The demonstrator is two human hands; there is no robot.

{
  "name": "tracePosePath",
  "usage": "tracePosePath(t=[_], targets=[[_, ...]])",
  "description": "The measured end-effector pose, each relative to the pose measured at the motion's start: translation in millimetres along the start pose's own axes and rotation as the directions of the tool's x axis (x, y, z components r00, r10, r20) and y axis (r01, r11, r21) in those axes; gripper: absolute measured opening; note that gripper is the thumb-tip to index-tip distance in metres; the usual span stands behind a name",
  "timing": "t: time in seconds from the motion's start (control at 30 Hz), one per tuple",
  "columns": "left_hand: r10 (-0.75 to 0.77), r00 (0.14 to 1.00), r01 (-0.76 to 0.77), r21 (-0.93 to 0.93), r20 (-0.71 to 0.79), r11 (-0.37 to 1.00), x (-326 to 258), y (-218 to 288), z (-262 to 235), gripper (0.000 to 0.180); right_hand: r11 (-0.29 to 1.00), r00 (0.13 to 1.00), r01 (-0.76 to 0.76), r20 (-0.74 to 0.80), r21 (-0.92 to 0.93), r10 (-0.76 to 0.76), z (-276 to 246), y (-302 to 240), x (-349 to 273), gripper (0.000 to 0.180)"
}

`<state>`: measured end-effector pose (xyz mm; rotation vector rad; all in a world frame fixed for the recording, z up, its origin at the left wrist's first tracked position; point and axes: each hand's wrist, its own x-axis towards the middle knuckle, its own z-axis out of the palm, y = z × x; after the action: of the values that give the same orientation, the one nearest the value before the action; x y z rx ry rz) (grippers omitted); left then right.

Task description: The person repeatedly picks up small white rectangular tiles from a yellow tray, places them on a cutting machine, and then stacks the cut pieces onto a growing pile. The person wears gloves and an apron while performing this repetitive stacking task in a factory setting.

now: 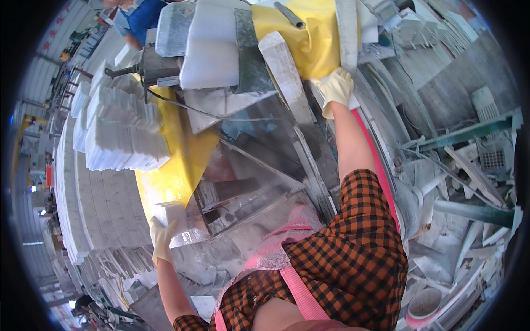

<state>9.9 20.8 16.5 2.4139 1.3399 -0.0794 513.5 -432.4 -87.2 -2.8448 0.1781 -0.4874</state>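
Note:
My left hand (162, 238), in a pale rubber glove, grips the edge of a small white stone tile (173, 214). The tile stands at the near end of a wet yellow sheet (165, 185). Farther off to the right, my right hand (337, 89), also gloved, has its fingers curled at the near edge of a yellow cover (317, 49). A pale flat piece (354, 102) shows beside its wrist, by the machine's long rail. What the right fingers hold is hidden under the glove.
Stacked white tiles (124, 129) stand on the left, above long stone slabs (99, 204). White and grey blocks (212, 47) lie ahead. Between my arms is a recess with metal bars (265, 165). Green beams (469, 212) and debris lie right. A person in a blue apron (144, 15) stands far left.

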Motion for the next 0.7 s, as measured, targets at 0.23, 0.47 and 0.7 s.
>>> tracePosePath(t=[0.23,0.47,0.7], targets=[[-0.039,0.999,0.04,0.057,-0.02,0.998,8,-10,6,0.087,0.996,0.999,0.052,-0.006,0.066,-0.052,-5,3,-5,0.084],[0.005,0.999,-0.005,-0.02,-0.031,1.0,6,-10,7,0.083,0.992,0.993,0.116,0.034,0.038,-0.117,-29,16,-18,0.08],[0.058,0.996,-0.057,0.018,-0.071,0.998,13,-14,10,0.076,0.984,0.971,0.154,0.2,-0.093,-0.133,-68,55,-63,0.1]])
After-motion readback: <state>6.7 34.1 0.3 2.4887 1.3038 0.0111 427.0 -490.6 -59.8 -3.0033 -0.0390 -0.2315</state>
